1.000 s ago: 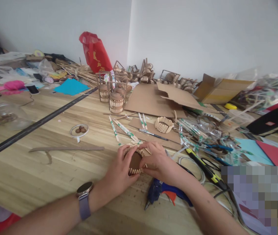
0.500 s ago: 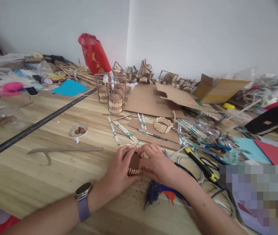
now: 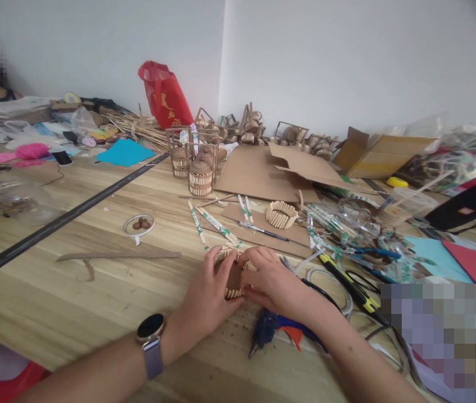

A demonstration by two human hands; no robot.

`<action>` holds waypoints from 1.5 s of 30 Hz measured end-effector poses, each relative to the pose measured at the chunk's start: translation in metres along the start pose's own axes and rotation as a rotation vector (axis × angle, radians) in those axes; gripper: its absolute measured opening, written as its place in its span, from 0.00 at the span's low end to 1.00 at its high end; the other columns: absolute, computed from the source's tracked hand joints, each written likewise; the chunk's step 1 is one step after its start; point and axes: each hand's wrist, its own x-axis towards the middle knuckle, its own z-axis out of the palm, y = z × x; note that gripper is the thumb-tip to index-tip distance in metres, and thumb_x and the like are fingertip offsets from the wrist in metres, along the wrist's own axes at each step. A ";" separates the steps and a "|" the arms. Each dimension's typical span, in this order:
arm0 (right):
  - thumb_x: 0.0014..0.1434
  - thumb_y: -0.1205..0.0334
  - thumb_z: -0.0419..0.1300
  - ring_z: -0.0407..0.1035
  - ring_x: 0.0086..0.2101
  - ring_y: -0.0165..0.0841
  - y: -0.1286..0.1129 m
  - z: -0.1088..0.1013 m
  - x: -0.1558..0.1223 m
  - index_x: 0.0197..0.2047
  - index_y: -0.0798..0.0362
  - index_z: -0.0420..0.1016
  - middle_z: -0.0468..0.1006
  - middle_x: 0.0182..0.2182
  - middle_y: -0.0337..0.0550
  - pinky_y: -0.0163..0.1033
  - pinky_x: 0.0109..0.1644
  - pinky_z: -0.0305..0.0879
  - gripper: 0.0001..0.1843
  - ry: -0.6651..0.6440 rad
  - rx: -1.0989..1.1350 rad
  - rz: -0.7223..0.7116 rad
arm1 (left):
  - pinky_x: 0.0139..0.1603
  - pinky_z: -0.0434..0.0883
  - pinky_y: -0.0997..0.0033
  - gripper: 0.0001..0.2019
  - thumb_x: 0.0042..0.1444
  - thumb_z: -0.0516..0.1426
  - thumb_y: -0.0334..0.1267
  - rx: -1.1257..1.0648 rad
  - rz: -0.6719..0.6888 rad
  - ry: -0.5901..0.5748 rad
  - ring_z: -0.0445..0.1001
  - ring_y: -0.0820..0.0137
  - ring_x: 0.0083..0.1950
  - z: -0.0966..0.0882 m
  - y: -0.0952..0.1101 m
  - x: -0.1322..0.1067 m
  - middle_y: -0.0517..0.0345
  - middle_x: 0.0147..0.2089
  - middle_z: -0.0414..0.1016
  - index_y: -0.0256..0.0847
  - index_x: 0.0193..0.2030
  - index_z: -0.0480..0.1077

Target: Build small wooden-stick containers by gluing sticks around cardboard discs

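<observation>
Both my hands grip a small round basket of short bamboo sticks (image 3: 233,275) with a brown cardboard base, low over the wooden table (image 3: 95,291). My left hand (image 3: 208,291), with a watch on its wrist, curls round the basket's left side. On the right side, my right hand (image 3: 269,280) presses its fingers against the stick wall. A blue glue gun (image 3: 275,329) lies just under my right wrist. Much of the basket is hidden by my fingers.
A finished stick ring (image 3: 281,214) lies on cardboard (image 3: 258,168) beyond my hands, with wrapped chopsticks (image 3: 215,223) and small stick lanterns (image 3: 199,176). Pliers, scissors and plastic wrappers (image 3: 347,235) clutter the right. A tape roll (image 3: 138,225) and cardboard strip (image 3: 116,256) lie left. Another person sits far left.
My hands have stayed closed on the basket, with the fingers shifting slightly round its rim. The view has drifted a little to the left.
</observation>
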 end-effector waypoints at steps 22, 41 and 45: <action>0.67 0.58 0.53 0.70 0.37 0.40 0.002 -0.033 -0.068 0.37 0.52 0.73 0.74 0.35 0.47 0.43 0.41 0.65 0.11 -0.170 0.078 0.385 | 0.61 0.67 0.44 0.45 0.41 0.64 0.24 -0.052 -0.105 0.048 0.62 0.48 0.64 -0.002 0.000 0.001 0.43 0.63 0.53 0.47 0.67 0.54; 0.64 0.52 0.53 0.72 0.37 0.40 -0.002 -0.016 -0.085 0.41 0.52 0.73 0.78 0.38 0.47 0.40 0.40 0.64 0.14 -0.369 0.349 0.645 | 0.62 0.65 0.42 0.44 0.43 0.62 0.23 -0.099 -0.129 0.047 0.61 0.49 0.64 0.000 -0.006 -0.001 0.42 0.61 0.52 0.46 0.67 0.52; 0.61 0.47 0.55 0.70 0.34 0.37 0.002 -0.018 -0.085 0.39 0.53 0.74 0.76 0.34 0.44 0.39 0.38 0.64 0.17 -0.278 0.454 0.604 | 0.63 0.64 0.42 0.45 0.43 0.62 0.22 -0.094 -0.107 0.061 0.61 0.50 0.64 0.001 -0.007 -0.001 0.44 0.60 0.52 0.48 0.67 0.50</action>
